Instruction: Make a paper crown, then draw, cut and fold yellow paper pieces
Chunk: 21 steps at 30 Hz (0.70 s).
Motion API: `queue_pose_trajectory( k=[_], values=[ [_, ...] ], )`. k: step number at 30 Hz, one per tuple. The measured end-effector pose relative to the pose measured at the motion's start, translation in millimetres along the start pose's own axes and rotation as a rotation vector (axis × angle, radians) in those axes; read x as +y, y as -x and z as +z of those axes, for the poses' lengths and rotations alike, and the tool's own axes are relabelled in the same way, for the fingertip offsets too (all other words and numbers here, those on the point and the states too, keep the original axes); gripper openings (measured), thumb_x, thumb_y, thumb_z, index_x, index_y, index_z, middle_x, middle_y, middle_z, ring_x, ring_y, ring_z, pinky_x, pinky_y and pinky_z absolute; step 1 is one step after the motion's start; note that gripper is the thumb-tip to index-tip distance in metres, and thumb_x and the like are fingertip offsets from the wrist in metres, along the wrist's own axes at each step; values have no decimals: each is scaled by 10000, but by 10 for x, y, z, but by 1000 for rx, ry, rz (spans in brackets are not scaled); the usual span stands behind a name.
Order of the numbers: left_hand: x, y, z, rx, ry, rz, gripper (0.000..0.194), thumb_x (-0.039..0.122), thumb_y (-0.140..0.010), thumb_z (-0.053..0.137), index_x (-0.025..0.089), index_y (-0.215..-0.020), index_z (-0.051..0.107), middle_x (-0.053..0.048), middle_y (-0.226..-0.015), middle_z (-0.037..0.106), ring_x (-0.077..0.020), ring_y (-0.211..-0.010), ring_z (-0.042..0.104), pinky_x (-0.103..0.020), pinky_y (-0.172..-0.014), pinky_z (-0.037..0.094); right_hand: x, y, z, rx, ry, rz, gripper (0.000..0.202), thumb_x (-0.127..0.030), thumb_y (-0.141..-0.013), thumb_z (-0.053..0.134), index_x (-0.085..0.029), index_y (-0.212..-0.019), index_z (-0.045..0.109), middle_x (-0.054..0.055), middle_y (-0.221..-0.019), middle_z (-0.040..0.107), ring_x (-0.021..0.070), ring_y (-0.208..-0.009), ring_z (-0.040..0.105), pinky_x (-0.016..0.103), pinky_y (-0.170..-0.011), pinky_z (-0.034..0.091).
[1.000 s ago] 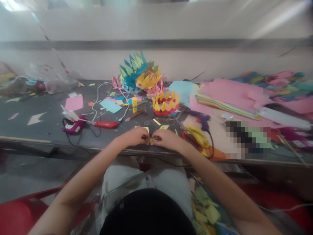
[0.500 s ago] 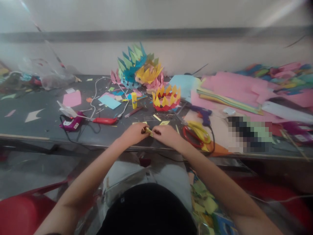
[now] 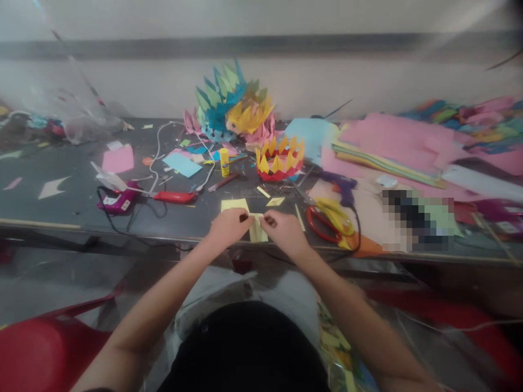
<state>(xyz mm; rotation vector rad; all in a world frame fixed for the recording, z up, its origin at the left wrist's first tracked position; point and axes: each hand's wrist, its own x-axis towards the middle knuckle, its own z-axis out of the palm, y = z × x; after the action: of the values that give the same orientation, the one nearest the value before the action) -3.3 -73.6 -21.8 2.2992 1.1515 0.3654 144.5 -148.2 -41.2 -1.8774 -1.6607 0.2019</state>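
A small creased yellow paper [image 3: 257, 229] is held between my two hands near the table's front edge. My left hand [image 3: 232, 224] pinches its upper left side, and my right hand [image 3: 281, 226] pinches its upper right side. Another yellow sheet [image 3: 234, 204] lies flat just behind my left hand. Behind my right hand is a small folded yellow piece [image 3: 275, 201], with a narrow yellow strip [image 3: 263, 191] beside it. Farther back stands a red and yellow paper crown [image 3: 279, 163], and left of it a yellow glue stick [image 3: 224, 163] is upright.
Scissors with red and yellow handles [image 3: 333, 222] and a blue glue gun [image 3: 340, 186] lie at the right. Pink sheets [image 3: 392, 142] are stacked behind them. More paper crowns [image 3: 232, 109] stand at the back. A red-handled tool [image 3: 175, 196] with a white cord lies left.
The yellow paper between my hands, earlier mostly hidden, now shows opened out below my fingertips. My hands have moved slightly apart. The camera view has shifted a little.
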Motion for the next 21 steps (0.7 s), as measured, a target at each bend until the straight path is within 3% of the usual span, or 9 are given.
queue_pose_trajectory(
  k=[4,8,14,21],
  values=[
    [32,72,90,92,-128,-35,180,329,-790,566,192,-679,605,-22,-697,626,-163,-610,555,-244,-515,298,37,51,49,1,133,-70,164,-256,-841,533,-180,-724,617,41,-682,663,166,-635,611,241,-557,369],
    [37,123,166,174,-201,35,173,354,-832,553,207,-764,612,-19,-819,656,-170,-677,598,-240,-514,316,85,80,66,3,206,-168,206,-244,-891,476,-167,-793,640,68,-767,670,183,-702,626,259,-592,410],
    [-49,137,233,235,-264,226,173,295,-880,514,187,-802,624,-34,-840,666,-167,-767,615,-235,-558,396,168,89,27,-11,214,-369,215,-217,-915,452,-156,-939,657,73,-913,701,183,-861,643,286,-783,488],
    [-203,61,207,201,-285,515,152,218,-885,510,183,-823,643,-33,-815,676,-149,-808,610,-247,-719,482,241,-9,-47,-58,216,-594,240,-174,-915,441,-139,-967,672,84,-991,708,181,-938,641,303,-835,513]
  ],
)
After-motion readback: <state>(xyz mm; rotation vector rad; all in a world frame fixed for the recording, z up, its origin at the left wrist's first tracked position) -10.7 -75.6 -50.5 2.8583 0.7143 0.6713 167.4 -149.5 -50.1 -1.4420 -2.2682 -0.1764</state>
